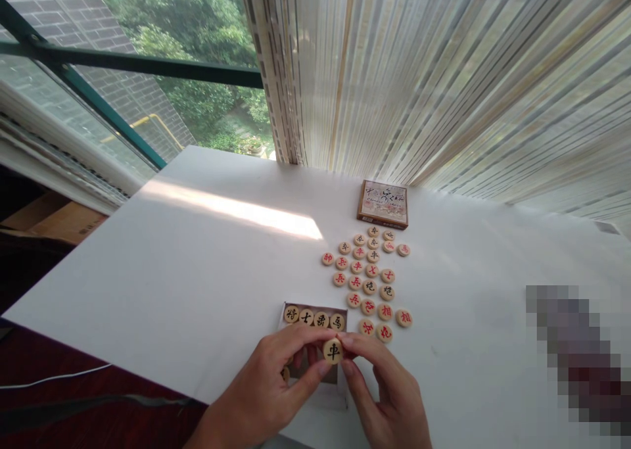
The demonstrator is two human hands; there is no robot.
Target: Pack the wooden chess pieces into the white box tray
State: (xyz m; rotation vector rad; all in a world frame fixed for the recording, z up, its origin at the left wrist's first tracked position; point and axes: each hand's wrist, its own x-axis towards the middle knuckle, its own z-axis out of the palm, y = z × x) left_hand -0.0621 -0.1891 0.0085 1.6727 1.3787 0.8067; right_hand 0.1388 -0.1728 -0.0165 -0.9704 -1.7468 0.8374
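Between the fingertips of both hands is a round wooden Chinese chess piece [332, 351] with a black character facing up. My left hand [276, 370] pinches its left side, and my right hand [382, 380] grips its right side. Below them lies an open box tray [340, 396], partly hidden by my hands. Along its far end runs a row of black-character pieces [306, 317], and another piece [285, 374] shows in part beside my left fingers. Several loose pieces with red characters [385, 311] and black characters [387, 291] lie face up on the table beyond and to the right.
The printed box lid [383, 204] rests on the white table [221, 265] behind the loose pieces. Striped curtains [374, 74] hang along the far edge, beside a window. A strip of sunlight crosses the table. A blurred-out patch covers the right side.
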